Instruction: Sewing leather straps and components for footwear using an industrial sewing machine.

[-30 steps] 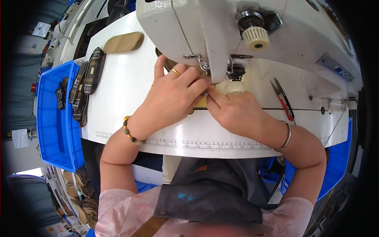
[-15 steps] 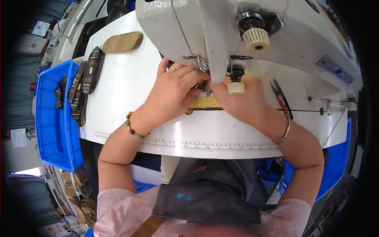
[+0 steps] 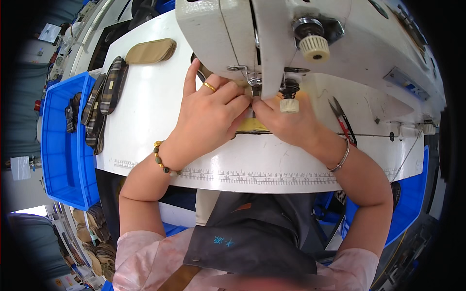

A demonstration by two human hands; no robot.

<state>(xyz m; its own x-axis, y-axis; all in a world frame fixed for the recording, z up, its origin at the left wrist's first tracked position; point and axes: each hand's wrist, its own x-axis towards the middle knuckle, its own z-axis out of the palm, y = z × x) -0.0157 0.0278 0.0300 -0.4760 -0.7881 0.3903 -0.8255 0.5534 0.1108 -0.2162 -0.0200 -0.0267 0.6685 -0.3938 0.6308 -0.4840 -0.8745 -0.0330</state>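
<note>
A white sewing machine (image 3: 218, 41) stands over the work, its presser foot close to my fingertips. My left hand (image 3: 211, 109) is closed, thumb and fingers pinched at a dark fabric piece (image 3: 200, 73) whose curved edge shows beside the raised finger. Most of that piece is hidden under the machine head and my hand. My right hand (image 3: 289, 119) is also closed, its thumb and fingertips meeting the left ones at the presser foot; what they pinch there is mostly covered. Below both hands lies a yellow strip (image 3: 253, 125) on the table.
Red-handled scissors (image 3: 345, 121) rest right of my right hand. A tan oval stack (image 3: 151, 51) and plaid fabric pieces (image 3: 114, 85) lie at the left of the white table (image 3: 150, 116). A blue bin (image 3: 63, 165) adjoins the left edge; a printed ruler runs along the front.
My left hand has shifted slightly, with one finger now stretched upward. Both hands' fingertips have come together at the presser foot, and the fabric's dark edge shows more at the left.
</note>
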